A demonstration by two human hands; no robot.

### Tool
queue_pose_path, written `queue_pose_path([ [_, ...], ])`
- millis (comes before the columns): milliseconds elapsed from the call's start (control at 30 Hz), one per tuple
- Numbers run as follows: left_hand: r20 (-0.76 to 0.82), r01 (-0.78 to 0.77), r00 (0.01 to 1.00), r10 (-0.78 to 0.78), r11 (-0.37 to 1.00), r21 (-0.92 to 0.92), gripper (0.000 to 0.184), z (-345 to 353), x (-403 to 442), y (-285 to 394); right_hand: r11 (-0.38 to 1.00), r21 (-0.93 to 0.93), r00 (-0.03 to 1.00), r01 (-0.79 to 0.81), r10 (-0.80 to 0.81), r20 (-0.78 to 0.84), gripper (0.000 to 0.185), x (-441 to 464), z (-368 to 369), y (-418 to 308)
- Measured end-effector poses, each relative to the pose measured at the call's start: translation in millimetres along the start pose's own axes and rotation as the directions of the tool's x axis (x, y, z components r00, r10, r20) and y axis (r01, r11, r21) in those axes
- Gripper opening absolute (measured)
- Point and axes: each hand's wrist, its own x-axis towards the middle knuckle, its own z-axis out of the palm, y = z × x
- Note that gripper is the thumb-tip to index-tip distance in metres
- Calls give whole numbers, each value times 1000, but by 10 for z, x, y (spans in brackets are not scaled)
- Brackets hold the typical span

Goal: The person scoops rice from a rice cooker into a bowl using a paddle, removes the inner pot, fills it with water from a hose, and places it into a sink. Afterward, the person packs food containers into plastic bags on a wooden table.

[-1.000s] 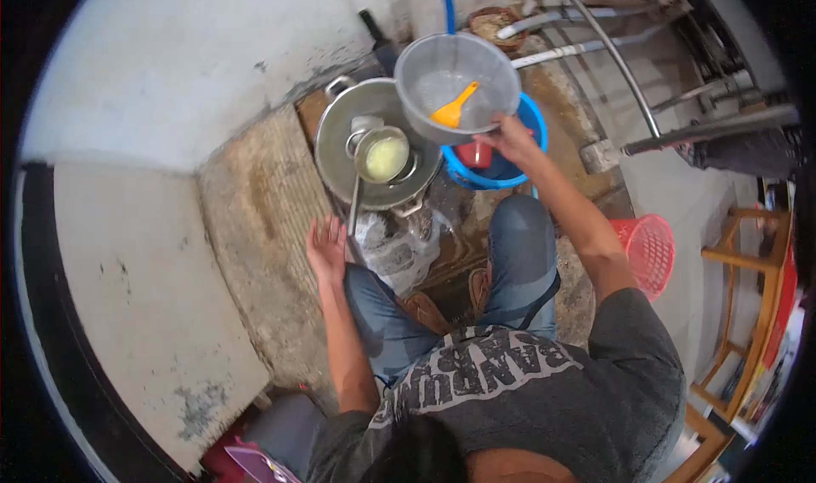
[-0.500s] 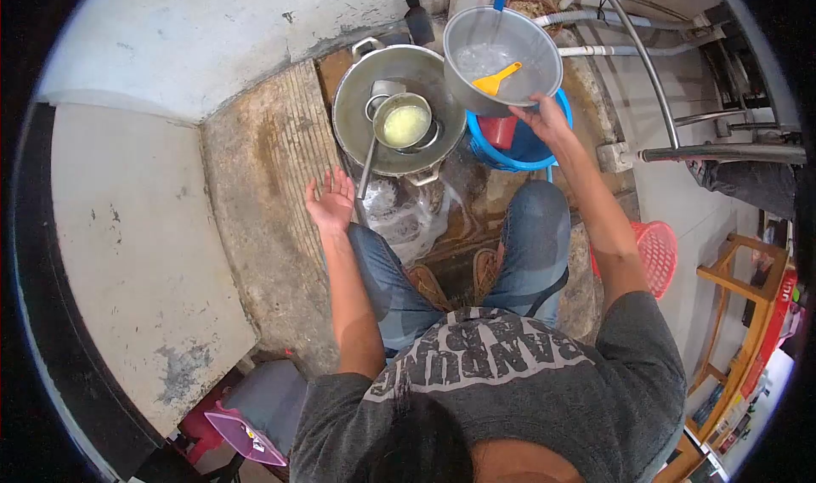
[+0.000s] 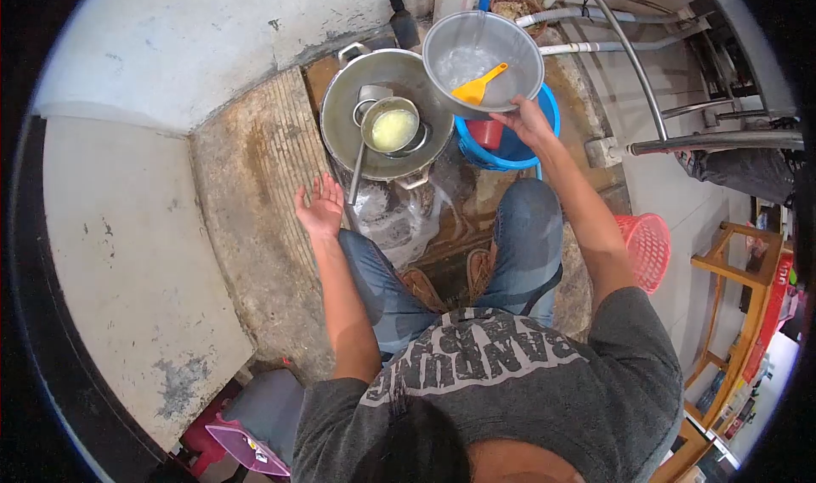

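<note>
My right hand grips the near rim of a grey metal basin, its fingers closed on the edge. In the basin are some water and a yellow rice paddle. It is held over the back of a blue bucket, in which a red scoop shows. Palm up with fingers spread, my left hand holds nothing near the big pot. That wide metal pot contains a long-handled ladle with pale yellow contents in its bowl, above other metal utensils.
A dark bottle stands by the wall behind the pot. White pipes and a metal frame are at the right. A red basket and a wooden stool stand farther right. Suds lie on the wet floor.
The whole view has shifted slightly, so things appear a little farther left. The basin, still in my right hand, is slightly nearer the big pot. My left hand stays spread.
</note>
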Motion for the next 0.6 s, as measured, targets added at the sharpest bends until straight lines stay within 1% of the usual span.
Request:
queue_pose_path([
  [33,10,0,1000,0,1000,-2,38,-2,14,-1,1000,-24,1000,10,-9,22,51,-39,22,-27],
  [133,16,2,1000,-2,1000,5,39,-30,34,-9,1000,10,1000,-19,19,-9,49,94,-63,55],
  [233,8,-7,1000,6,1000,20,39,-44,65,-16,1000,-5,998,13,-13,-59,48,25,-25,36],
  [333,27,-12,1000,12,1000,14,40,-62,91,10,1000,-19,1000,-13,13,7,48,31,-61,9],
  [400,33,24,999,-25,1000,18,41,-42,63,21,1000,16,996,-5,3,87,51,101,-103,27],
  [467,52,63,997,-64,998,10,41,-86,104,26,998,33,991,-47,43,124,53,139,-144,-20],
  [500,59,84,995,-84,996,4,41,-117,132,21,998,33,996,-52,50,77,53,249,-235,30],
  [533,51,90,995,-91,995,34,41,-159,160,7,989,83,990,-126,120,71,53,259,-294,12],
  [600,35,82,996,-84,995,51,41,-152,156,-102,985,93,980,-144,129,153,52,430,-530,88],
])
